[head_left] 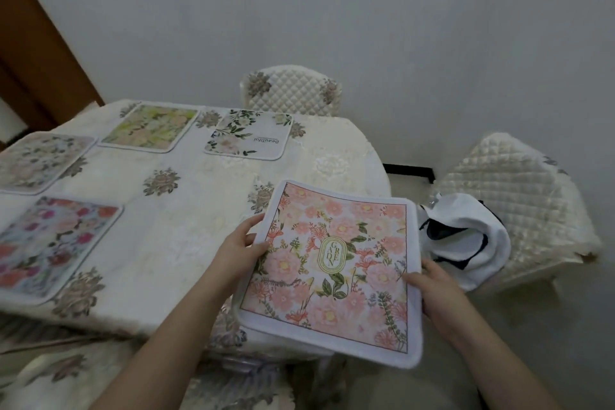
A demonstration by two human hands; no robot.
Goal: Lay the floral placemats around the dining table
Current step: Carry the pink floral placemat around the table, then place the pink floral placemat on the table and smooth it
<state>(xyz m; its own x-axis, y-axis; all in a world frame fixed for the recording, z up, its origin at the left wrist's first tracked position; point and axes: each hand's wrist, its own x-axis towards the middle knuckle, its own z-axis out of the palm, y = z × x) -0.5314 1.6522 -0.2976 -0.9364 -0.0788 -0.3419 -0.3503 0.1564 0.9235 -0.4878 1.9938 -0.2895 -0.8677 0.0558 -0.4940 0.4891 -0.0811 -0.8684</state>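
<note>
Slippage over the bench's (206,220) right edge is risked, since the pink placemat (336,270), pinched by both hands' fingers (256,245), overhangs it

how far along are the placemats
Four mats already lie flat on the table: the bright one, pale one, green one and white one. The left hand and right hand hold the pink mat above the near corner; it remains to be laid.

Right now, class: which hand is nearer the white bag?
Right. The right hand grips the pink mat just below the white bag; the left hand grips the mat's far edge.
</note>
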